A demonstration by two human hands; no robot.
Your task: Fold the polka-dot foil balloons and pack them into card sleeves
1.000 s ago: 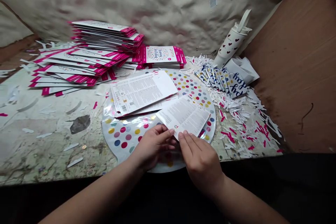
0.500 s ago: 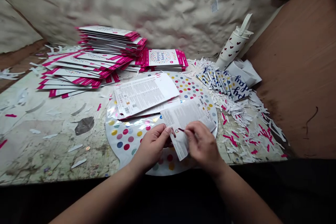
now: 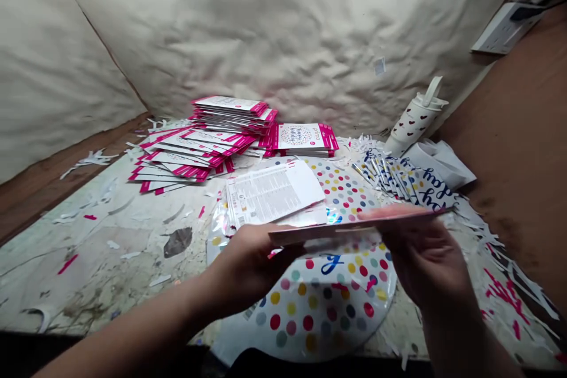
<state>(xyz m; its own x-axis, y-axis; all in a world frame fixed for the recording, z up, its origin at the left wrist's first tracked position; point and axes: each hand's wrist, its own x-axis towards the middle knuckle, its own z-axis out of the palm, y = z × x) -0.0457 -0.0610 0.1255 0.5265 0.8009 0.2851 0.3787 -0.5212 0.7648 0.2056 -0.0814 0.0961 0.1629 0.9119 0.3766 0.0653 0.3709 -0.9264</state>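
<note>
Between my left hand (image 3: 250, 266) and right hand (image 3: 425, 266), I'm pinching a thin pink-edged card (image 3: 354, 225) by both ends.
It's probably light and bendy, so I'm holding its edges, level above the dotted foil balloon (image 3: 310, 313) under my palms.

Thin pink-edged card (image 3: 354, 222), seen edge-on

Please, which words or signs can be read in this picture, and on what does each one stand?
"Happy Birthday" on the pink-edged card.
"day" in blue script on the front packet.
"y" in blue on the foil balloon.
The printed leaflet is too small to read.
</note>
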